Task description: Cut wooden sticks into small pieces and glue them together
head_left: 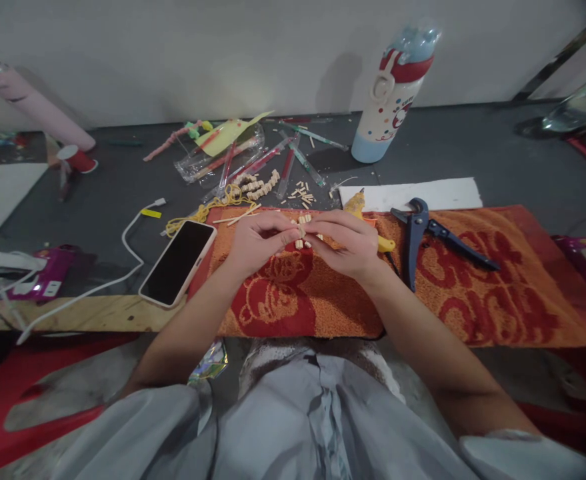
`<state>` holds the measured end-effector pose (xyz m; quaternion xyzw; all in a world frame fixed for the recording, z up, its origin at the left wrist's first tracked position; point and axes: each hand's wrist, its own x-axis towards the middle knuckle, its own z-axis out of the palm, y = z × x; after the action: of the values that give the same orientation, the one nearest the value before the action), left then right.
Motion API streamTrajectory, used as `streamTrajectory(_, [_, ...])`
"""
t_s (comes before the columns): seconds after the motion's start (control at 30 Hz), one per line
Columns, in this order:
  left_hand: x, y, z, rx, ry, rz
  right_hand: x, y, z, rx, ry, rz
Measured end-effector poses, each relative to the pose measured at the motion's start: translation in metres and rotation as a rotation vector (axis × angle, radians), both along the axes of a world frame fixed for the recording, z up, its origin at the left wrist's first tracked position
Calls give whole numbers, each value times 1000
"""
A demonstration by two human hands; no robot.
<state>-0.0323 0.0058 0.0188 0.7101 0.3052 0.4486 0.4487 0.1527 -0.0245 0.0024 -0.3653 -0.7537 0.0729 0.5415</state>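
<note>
My left hand [259, 241] and my right hand [350, 241] meet over an orange and red towel [343, 300], fingertips pinched together. Between them is a small pale stick piece [301, 231], mostly hidden by the fingers. Several more short pale pieces [300, 244] show right beside the fingertips. Partly covered by my right hand, a yellow glue gun [357, 202] lies on the towel. To its right rests a blue-handled cutter [415, 240] with its jaws apart. Just beyond the towel is a scatter of short cut sticks [303, 195], near chains of joined pale pieces [264, 187].
A phone [177, 263] and white cable [131, 247] lie left, near yellow string [193, 215]. Behind are plastic-wrapped sticks [237, 150], a white strip [443, 193] and an upright bottle [390, 100]. A red thread spool [77, 160] and pink bottle [47, 107] stand far left.
</note>
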Motion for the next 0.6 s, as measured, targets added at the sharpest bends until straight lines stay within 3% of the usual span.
streamTrajectory(0.13, [0,2,-2,62,5,34,-2,0,3,16,14,-6])
streamTrajectory(0.33, [0,2,-4,396,70,178,-5,-1,7,-72,102,-20])
streamTrajectory(0.47, [-3,1,-5,598,159,278,-3,-1,8,-275,223,96])
streamTrajectory(0.6, [-8,-1,-5,800,244,259,-4,0,7,-551,398,309])
